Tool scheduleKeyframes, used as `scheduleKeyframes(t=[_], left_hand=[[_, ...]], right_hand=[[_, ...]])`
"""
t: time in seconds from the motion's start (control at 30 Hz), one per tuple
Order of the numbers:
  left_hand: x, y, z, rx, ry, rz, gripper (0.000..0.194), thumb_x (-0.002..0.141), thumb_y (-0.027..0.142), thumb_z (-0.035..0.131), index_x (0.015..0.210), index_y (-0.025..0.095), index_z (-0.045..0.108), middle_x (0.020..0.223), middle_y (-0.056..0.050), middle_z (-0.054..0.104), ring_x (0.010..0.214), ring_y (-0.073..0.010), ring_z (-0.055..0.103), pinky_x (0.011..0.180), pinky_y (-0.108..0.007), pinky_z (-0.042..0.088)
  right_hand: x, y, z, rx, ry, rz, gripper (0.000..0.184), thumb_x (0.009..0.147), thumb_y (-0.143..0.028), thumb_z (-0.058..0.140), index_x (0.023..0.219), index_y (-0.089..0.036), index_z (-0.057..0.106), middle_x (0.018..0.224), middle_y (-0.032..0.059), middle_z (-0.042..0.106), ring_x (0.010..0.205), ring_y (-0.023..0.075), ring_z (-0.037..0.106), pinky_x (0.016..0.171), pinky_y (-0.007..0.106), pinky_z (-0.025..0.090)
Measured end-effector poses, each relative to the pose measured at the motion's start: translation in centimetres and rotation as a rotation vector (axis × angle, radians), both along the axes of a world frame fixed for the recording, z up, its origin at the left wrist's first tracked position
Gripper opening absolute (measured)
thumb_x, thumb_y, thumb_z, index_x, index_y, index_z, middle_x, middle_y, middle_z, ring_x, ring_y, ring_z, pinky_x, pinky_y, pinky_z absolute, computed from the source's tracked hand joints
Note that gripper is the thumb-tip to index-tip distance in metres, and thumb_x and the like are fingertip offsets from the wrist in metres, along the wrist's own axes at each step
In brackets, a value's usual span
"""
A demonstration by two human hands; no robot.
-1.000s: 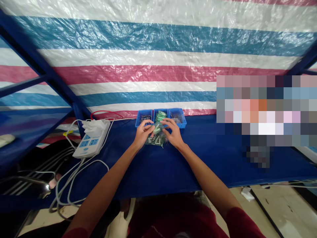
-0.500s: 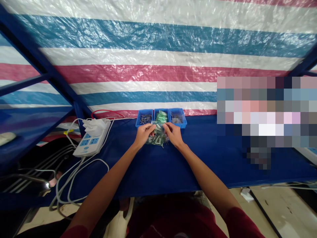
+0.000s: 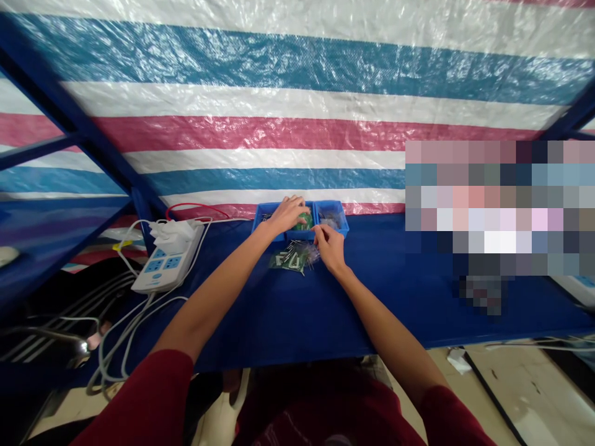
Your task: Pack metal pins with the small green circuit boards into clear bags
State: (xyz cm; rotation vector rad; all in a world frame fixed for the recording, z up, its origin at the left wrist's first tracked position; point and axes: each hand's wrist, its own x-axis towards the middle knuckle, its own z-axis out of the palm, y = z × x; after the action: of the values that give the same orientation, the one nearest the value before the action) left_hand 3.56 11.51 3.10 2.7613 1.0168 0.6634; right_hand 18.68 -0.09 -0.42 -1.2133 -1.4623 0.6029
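Observation:
My left hand reaches over the middle blue bin, its fingers loosely curved and apart above the green plastic bags there. Part of that bin and of the left bin is hidden behind it. My right hand is closed in a pinch in front of the right bin; whatever its fingertips hold is too small to name. Just left of it, on the blue table, lies a pile of small clear and green bags with metal pin-like parts.
A white power strip with plugged-in adapters and loose white cables lies on the left. Blue frame posts and a striped plastic sheet stand behind the blue table. A blurred-out area covers the right side.
My left hand has left the small bag that both hands were at and moved up and away to the middle bin. The right hand stays near the pile, still pinched.

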Motion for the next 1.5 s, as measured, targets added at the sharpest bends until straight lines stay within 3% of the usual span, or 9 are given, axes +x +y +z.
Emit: scheduleKeyframes(t=[0.13,0.23,0.37,0.57,0.8,0.93,1.2,1.4,1.5], left_hand=[[0.0,-0.3,0.1,-0.127,0.051,-0.012,0.027,0.073,0.018,0.069,0.1,0.022,0.064,0.074,0.0,0.061,0.066,-0.0179,0.054,0.063,-0.026,0.036],[-0.2,-1.5,0.1,-0.052,-0.04,0.078,0.017,0.077,0.023,0.065,0.095,0.021,0.063,0.071,-0.001,0.061,0.067,-0.0188,0.055,0.065,-0.027,0.038],[-0.7,-4.7,0.4,0.107,-0.288,0.205,0.015,0.087,0.029,0.055,0.079,0.019,0.063,0.078,-0.005,0.063,0.078,-0.0202,0.057,0.077,-0.031,0.041],[-1.9,-10.0,-0.3,0.036,-0.442,0.313,0.021,0.088,0.034,0.053,0.077,0.02,0.064,0.072,-0.002,0.063,0.069,-0.0169,0.057,0.07,-0.027,0.042],[-3.1,-11.2,-2.1,-0.029,-0.481,0.357,0.02,0.088,0.035,0.054,0.081,0.02,0.066,0.076,-0.003,0.066,0.071,-0.017,0.059,0.069,-0.027,0.044],[-2.9,-11.5,-2.6,-0.09,-0.527,0.336,0.023,0.087,0.033,0.054,0.101,0.02,0.066,0.099,-0.006,0.067,0.085,-0.0187,0.061,0.072,-0.028,0.047],[-2.5,-11.7,-3.4,-0.196,-0.622,0.329,0.04,0.086,0.036,0.059,0.122,0.02,0.058,0.115,-0.009,0.065,0.101,-0.0216,0.062,0.08,-0.032,0.05],[-2.7,-11.4,-3.8,-0.446,-0.808,0.281,0.03,0.075,0.044,0.07,0.086,0.016,0.066,0.081,-0.005,0.07,0.078,-0.0203,0.067,0.076,-0.033,0.054],[-2.6,-11.7,-3.5,-0.537,-0.87,0.243,0.032,0.071,0.043,0.074,0.085,0.016,0.063,0.079,-0.004,0.069,0.076,-0.0195,0.066,0.073,-0.032,0.054]], right_hand=[[0.4,0.4,-0.2,0.023,-0.043,-0.054,0.032,0.093,-0.038,0.042,0.081,-0.02,0.066,0.058,-0.0003,0.058,0.055,0.0164,0.055,0.059,0.028,0.043],[0.7,0.7,-0.3,-0.021,-0.218,-0.086,0.025,0.088,-0.035,0.051,0.073,-0.021,0.065,0.059,0.0001,0.06,0.056,0.0167,0.056,0.058,0.028,0.041],[0.5,0.3,-0.2,-0.172,-0.541,-0.02,0.026,0.078,-0.042,0.068,0.062,-0.022,0.062,0.062,0.003,0.064,0.063,0.019,0.059,0.058,0.027,0.04],[-1.0,-0.5,-0.4,-0.28,-0.794,0.008,0.031,0.073,-0.047,0.074,0.073,-0.019,0.062,0.077,0.011,0.067,0.075,0.0252,0.064,0.064,0.032,0.043],[-0.8,-0.3,-0.4,-0.254,-0.627,-0.018,0.011,0.078,-0.021,0.066,0.07,-0.021,0.058,0.081,0.0075,0.066,0.078,0.0232,0.062,0.065,0.03,0.041],[0.0,0.2,-0.3,-0.112,-0.486,-0.04,0.009,0.081,-0.023,0.059,0.072,-0.021,0.058,0.079,0.0027,0.065,0.074,0.019,0.059,0.064,0.027,0.04],[0.2,0.4,-0.3,0.028,-0.219,0.04,0.013,0.088,-0.031,0.053,0.08,-0.022,0.056,0.076,0.0013,0.066,0.061,0.0164,0.058,0.061,0.027,0.042],[-0.2,-0.1,-0.1,0.048,-0.093,0.132,0.016,0.089,-0.037,0.052,0.085,-0.022,0.056,0.065,-0.0007,0.062,0.056,0.0172,0.06,0.061,0.028,0.046],[-0.3,-0.2,-0.2,0.054,-0.048,0.141,0.016,0.087,-0.037,0.054,0.086,-0.021,0.057,0.069,0.0009,0.064,0.059,0.0173,0.061,0.062,0.028,0.048]])
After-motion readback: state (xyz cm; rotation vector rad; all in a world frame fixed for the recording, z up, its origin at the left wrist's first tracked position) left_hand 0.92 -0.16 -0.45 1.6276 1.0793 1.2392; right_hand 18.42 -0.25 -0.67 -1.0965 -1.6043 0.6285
